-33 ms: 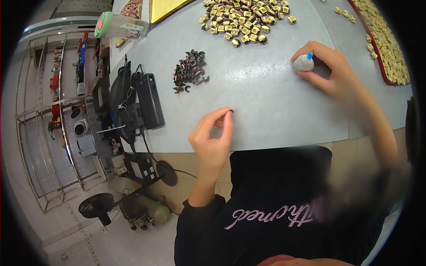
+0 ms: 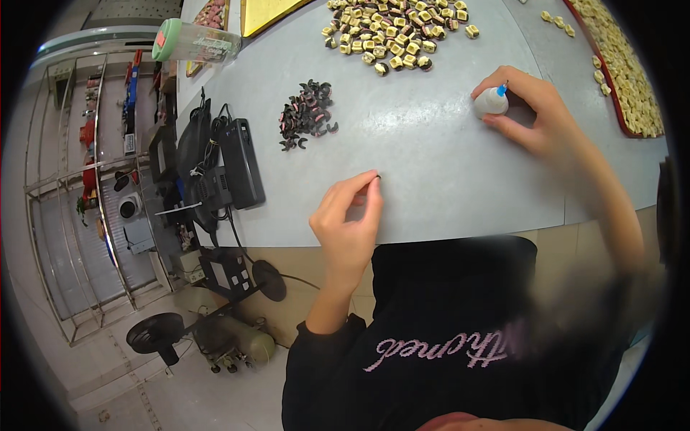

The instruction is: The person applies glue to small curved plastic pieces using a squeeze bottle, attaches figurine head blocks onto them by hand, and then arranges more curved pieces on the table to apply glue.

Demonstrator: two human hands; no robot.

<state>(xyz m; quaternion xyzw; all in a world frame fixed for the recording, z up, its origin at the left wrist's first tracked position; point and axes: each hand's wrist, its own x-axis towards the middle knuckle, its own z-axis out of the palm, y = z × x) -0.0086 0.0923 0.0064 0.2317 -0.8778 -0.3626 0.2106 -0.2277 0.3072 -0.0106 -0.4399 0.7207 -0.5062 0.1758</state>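
Between the thumb and forefinger of my left hand (image 2: 348, 219) is a tiny dark curved piece (image 2: 378, 176), mostly covered by the fingertips. My right hand (image 2: 528, 108) is wrapped round a small white squeeze bottle (image 2: 490, 104) with a blue needle tip (image 2: 502, 90), over the right part of the table. Whether the bottle's base touches the tabletop I cannot tell. Beyond my left hand lies a heap of black crescent-shaped pieces (image 2: 307, 113), some showing pink. Farther back spreads a pile of small cream-and-dark blocky pieces (image 2: 399, 36).
A red-rimmed tray (image 2: 617, 108) of cream pieces stands at the right, several loose ones beside it. At the left are a black power adapter (image 2: 244, 164) with cables and a clear bottle (image 2: 205, 44) with a green lid. A yellow tray (image 2: 269, 14) sits at the back.
My left hand has shifted slightly right and away from me, the dark piece still pinched. My right hand and the squeeze bottle stay where they were.
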